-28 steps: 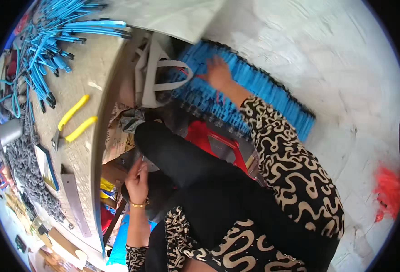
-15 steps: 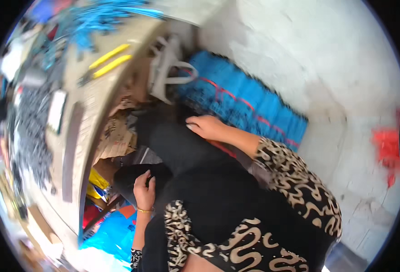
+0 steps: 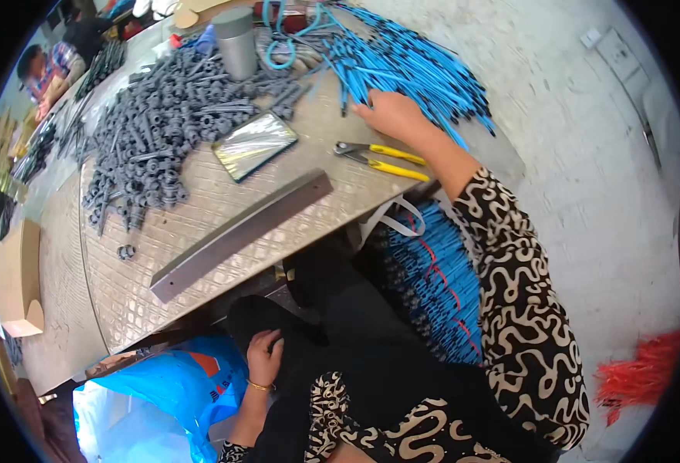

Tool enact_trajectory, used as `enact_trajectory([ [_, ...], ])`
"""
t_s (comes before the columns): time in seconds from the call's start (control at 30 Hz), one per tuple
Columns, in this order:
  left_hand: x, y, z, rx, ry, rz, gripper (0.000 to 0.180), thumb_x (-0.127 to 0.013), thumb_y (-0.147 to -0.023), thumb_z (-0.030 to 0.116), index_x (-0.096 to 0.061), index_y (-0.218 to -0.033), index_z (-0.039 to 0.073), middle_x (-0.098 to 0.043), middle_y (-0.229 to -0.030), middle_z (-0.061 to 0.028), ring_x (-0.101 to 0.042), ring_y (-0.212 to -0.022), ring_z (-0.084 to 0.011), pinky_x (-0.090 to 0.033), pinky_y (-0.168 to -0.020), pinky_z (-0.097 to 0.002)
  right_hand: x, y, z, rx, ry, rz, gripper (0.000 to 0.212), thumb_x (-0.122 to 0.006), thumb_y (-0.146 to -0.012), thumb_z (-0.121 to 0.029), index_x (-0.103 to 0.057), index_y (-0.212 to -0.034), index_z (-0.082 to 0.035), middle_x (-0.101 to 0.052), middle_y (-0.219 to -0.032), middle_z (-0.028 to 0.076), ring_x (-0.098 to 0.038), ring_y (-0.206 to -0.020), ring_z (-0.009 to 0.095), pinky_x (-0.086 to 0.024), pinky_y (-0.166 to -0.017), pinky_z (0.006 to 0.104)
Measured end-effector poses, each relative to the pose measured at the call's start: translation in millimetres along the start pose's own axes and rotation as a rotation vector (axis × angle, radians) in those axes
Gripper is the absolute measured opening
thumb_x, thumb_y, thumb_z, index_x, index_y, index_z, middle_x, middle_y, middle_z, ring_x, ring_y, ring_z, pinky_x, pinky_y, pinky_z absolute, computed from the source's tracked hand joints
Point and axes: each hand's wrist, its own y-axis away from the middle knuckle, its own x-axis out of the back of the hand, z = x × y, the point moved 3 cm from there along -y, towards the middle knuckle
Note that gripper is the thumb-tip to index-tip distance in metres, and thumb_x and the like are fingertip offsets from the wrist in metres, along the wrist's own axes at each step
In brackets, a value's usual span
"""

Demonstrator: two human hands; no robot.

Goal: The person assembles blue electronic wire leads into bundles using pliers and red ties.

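My right hand (image 3: 398,119) is at the near edge of a heap of thin blue tubes (image 3: 409,65) with black ends. Its fingers are closed at the tubes there, though the fingertips are partly hidden. My left hand (image 3: 265,359), with a bracelet at its wrist, rests on my dark-clad thigh, fingers loosely bent and apart, holding nothing. Yellow-handled pliers (image 3: 386,158) lie on the table just nearer than the right hand. A large pile of grey ribbed plastic parts (image 3: 162,123) spreads to the left.
On the table (image 3: 124,309) lie a metal bar (image 3: 239,235) and a shiny rectangular tray (image 3: 255,144); a grey cylinder (image 3: 235,46) stands behind. A blue bag (image 3: 162,386) hangs below; bundled blue tubes (image 3: 432,278) sit beside my leg. Another person (image 3: 50,69) sits far left.
My right hand has moved from my leg up to the heap of blue tubes on the table. The view has swung toward the tabletop. My left hand stays on the thigh.
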Motion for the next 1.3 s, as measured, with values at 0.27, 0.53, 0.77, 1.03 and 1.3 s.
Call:
enact_trajectory([
  [0.27, 58.6, 2.0, -14.1, 0.34, 0.331, 0.026, 0.021, -0.062, -0.078, 0.006, -0.064, -0.098, 0.001, -0.065, -0.086, -0.0139, -0.064, -0.08, -0.0223, -0.049, -0.072, -0.0282, -3.2, -29.0, 21.4, -0.062, -0.055, 0.195, 0.034, -0.048, -0.087, -0.031, -0.052, -0.105, -0.002, -0.061, -0.088, 0.024, -0.058, -0.085, 0.039, -0.046, -0.072, 0.0469],
  [0.53, 139.0, -51.0, 112.3, 0.053, 0.496, 0.224, 0.021, -0.049, -0.09, 0.014, -0.062, -0.088, -0.002, -0.062, -0.075, -0.0074, -0.057, -0.068, -0.0125, -0.047, -0.065, -0.025, 33.0, 89.0, -62.1, 0.236, -0.236, 0.378, 0.021, -0.051, -0.089, -0.022, -0.054, -0.101, -0.005, -0.056, -0.066, 0.018, -0.057, -0.06, 0.034, -0.043, -0.054, 0.0391],
  [0.77, 138.2, -135.1, 213.9, 0.042, 1.028, 0.284, 0.015, -0.05, -0.09, 0.016, -0.05, -0.1, 0.004, -0.062, -0.087, -0.0103, -0.06, -0.073, -0.0185, -0.05, -0.073, -0.0319, 37.7, 194.6, -94.6, 0.639, -0.404, 0.349, 0.027, -0.057, -0.083, -0.01, -0.055, -0.11, -0.01, -0.058, -0.071, 0.014, -0.057, -0.06, 0.029, -0.045, -0.054, 0.0349],
  [1.03, 106.9, -138.8, 243.7, 0.123, 1.591, -0.145, 0.007, -0.051, -0.09, 0.013, -0.049, -0.094, 0.008, -0.058, -0.077, -0.0079, -0.053, -0.057, -0.0146, -0.045, -0.051, -0.0277, 43.2, 214.6, -21.2, 0.905, -0.79, 0.106, 0.047, -0.061, -0.075, -0.001, -0.052, -0.12, -0.01, -0.061, -0.081, 0.01, -0.059, -0.066, 0.025, -0.047, -0.056, 0.0318],
  [1.3, 89.0, -120.5, 266.9, 0.105, 1.54, -0.206, 0.016, -0.047, -0.091, 0.014, -0.05, -0.104, 0.007, -0.057, -0.079, -0.0066, -0.047, -0.055, -0.0118, -0.038, -0.047, -0.0234, 49.6, 225.9, -16.9, 0.87, -0.24, 0.191, 0.044, -0.064, -0.075, -0.004, -0.054, -0.118, -0.01, -0.06, -0.077, 0.01, -0.058, -0.062, 0.025, -0.047, -0.054, 0.0308],
])
